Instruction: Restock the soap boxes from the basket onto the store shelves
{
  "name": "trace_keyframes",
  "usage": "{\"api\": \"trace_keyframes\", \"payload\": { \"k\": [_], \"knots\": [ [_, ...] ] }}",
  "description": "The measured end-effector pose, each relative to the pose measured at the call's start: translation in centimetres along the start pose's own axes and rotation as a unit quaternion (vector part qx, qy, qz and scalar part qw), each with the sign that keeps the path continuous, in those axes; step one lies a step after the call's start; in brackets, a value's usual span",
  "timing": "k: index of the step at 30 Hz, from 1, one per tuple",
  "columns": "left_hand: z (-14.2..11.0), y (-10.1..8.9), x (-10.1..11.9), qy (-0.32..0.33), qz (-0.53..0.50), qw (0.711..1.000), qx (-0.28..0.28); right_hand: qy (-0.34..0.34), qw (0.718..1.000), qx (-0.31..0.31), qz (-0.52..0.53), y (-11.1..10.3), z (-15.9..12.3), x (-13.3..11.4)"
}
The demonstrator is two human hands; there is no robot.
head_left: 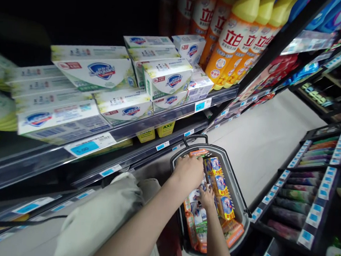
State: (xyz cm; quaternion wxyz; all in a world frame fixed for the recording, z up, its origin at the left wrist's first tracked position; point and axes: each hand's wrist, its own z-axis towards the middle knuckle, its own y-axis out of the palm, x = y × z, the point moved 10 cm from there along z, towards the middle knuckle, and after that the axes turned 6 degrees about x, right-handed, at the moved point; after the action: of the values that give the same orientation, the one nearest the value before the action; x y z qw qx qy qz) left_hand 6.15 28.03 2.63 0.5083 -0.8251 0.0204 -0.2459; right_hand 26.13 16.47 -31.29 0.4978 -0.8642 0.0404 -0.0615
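A black shopping basket [239, 203] sits on the aisle floor, filled with colourful packets. Both my hands reach down into it. My left hand [189, 171] is curled, knuckles up, over the packets near the yellow-and-blue packs [217, 184]; what its fingers hold is hidden. My right hand [206, 195] lies lower in the basket, fingers bent among white-and-blue packets [196, 210]; its grip is hidden too. Orange packets [233, 231] lie at the basket's near end.
To the left a shelf [146, 126] carries stacked white soap boxes [97, 72] and orange bottles with yellow caps [234, 42]. Price tags [90, 145] line the shelf edges. Another rack of goods [317, 184] stands on the right. Pale floor [261, 140] runs between.
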Motion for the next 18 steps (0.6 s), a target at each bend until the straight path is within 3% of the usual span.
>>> {"api": "trace_keyframes", "payload": {
  "k": [5,11,18],
  "knots": [
    [0.0,0.2,0.2,-0.001,-0.006,1.000,-0.009,-0.007,1.000,-0.021,-0.001,0.5,0.1,-0.4],
    [-0.1,0.4,-0.4,-0.021,0.003,1.000,-0.020,0.032,0.997,0.063,0.014,-1.4,0.6,0.6],
    [-0.2,0.7,-0.5,-0.032,-0.005,0.999,-0.040,-0.102,0.994,-0.004,-0.032,-0.6,0.7,-1.3]
  ]
}}
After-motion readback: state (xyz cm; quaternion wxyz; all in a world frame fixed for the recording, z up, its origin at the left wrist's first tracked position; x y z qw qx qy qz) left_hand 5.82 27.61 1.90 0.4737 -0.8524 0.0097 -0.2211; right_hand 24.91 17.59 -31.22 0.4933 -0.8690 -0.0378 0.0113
